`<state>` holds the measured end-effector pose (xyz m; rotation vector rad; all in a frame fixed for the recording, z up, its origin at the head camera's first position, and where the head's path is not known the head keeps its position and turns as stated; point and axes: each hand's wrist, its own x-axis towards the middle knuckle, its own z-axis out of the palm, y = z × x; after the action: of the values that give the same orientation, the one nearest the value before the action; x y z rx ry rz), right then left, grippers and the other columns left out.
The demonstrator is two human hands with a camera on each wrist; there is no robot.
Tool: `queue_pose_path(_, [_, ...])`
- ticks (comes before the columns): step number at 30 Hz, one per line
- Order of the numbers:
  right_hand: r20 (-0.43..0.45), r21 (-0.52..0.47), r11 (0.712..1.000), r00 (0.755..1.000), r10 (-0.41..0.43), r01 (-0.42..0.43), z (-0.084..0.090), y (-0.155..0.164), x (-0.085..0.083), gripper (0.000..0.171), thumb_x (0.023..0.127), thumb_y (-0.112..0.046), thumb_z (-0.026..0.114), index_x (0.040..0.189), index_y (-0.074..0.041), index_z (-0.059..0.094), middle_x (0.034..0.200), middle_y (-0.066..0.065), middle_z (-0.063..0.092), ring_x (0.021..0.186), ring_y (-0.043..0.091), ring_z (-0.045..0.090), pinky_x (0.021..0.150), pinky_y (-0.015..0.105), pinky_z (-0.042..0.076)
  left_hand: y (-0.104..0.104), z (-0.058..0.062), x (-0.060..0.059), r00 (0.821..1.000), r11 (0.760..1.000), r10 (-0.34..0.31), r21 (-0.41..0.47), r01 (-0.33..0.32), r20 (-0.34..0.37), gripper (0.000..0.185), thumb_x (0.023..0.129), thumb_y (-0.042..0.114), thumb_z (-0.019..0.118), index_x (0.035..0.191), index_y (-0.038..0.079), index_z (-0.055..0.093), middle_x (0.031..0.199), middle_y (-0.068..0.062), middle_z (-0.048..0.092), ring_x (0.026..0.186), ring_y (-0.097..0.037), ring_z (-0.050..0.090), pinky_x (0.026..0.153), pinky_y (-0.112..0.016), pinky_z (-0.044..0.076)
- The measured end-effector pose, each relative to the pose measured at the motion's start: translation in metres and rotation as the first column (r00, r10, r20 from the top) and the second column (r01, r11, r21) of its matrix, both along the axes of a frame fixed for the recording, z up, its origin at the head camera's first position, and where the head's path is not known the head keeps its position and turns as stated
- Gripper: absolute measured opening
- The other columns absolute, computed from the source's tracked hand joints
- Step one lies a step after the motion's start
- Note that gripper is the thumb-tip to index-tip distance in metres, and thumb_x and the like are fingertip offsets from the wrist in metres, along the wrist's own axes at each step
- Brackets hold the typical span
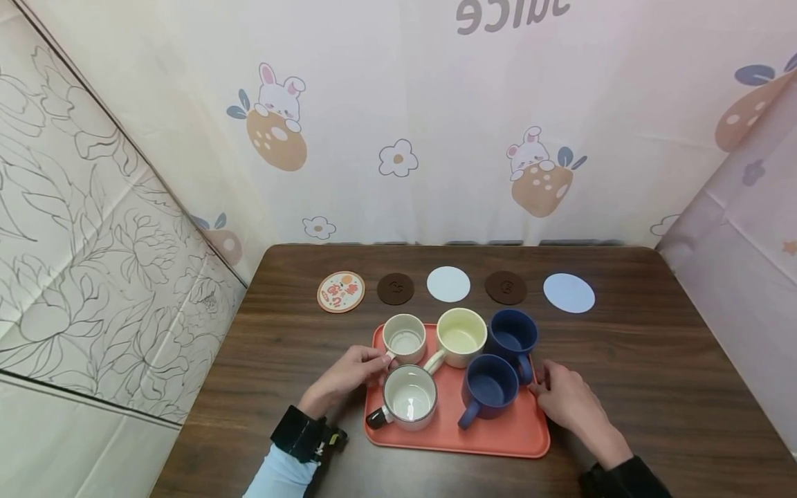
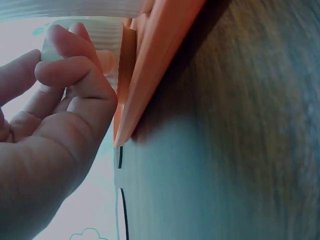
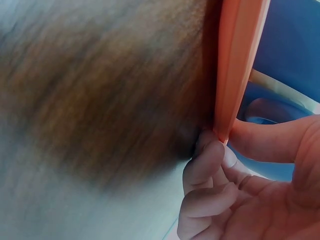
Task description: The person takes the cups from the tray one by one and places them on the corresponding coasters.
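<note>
An orange-red tray (image 1: 448, 441) carries several mugs. My left hand (image 1: 349, 377) is at its left side, thumb and fingers curled at the handle of a small ribbed cream mug (image 1: 405, 337); this handle (image 2: 105, 62) shows behind the fingers in the left wrist view. Close by stands a white mug (image 1: 411, 395) with a dark rim and black handle. A pale yellow mug (image 1: 461, 335) and two navy mugs, one behind (image 1: 513, 335) and one in front (image 1: 490, 384), fill the right half. My right hand (image 1: 569, 398) pinches the tray's right rim (image 3: 235, 65) between thumb and fingers.
Behind the tray, a row of coasters lies on the wooden table (image 1: 629, 387): a patterned one (image 1: 341, 292), two dark brown ones (image 1: 395, 288) and two white ones (image 1: 448, 284). Printed cloth walls (image 1: 398, 104) rise at the back and sides.
</note>
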<state>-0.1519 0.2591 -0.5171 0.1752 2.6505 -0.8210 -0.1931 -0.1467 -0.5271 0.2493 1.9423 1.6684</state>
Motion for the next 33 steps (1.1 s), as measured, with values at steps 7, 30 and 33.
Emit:
queue_pose_path(7, [-0.026,-0.01,0.999,0.999,0.033,-0.034,0.002,0.0,0.001,0.017,0.097,-0.01,0.069,0.087,-0.007,0.055,0.073,0.007,0.051,0.065,0.022,0.053,0.057,0.035,0.04,-0.001,-0.003,-0.001,1.0,0.998,0.014,0.057,-0.015,0.013,0.027,0.109,0.014,0.058,0.11,-0.008,0.074,0.077,-0.007,0.061,0.069,-0.017,0.053,0.063,-0.024,0.042])
queue_pose_path(30, [0.0,0.011,0.996,0.996,0.09,-0.09,-0.003,-0.004,-0.002,0.029,0.102,-0.008,0.058,0.122,0.01,0.047,0.09,0.012,0.055,0.076,0.025,0.056,0.064,0.039,0.047,0.008,0.001,0.007,0.968,0.965,0.244,0.084,-0.249,0.065,0.027,0.109,0.014,0.06,0.111,-0.01,0.073,0.091,-0.008,0.073,0.075,-0.016,0.059,0.069,-0.025,0.049])
queue_pose_path(33, [-0.001,0.015,0.996,0.996,0.092,-0.092,-0.003,-0.004,-0.002,0.028,0.103,-0.008,0.057,0.122,0.009,0.047,0.09,0.012,0.055,0.076,0.025,0.056,0.064,0.04,0.047,0.009,0.003,0.008,0.962,0.959,0.268,0.086,-0.271,0.045,0.027,0.109,0.013,0.059,0.111,-0.011,0.073,0.091,-0.008,0.072,0.075,-0.016,0.058,0.069,-0.026,0.049])
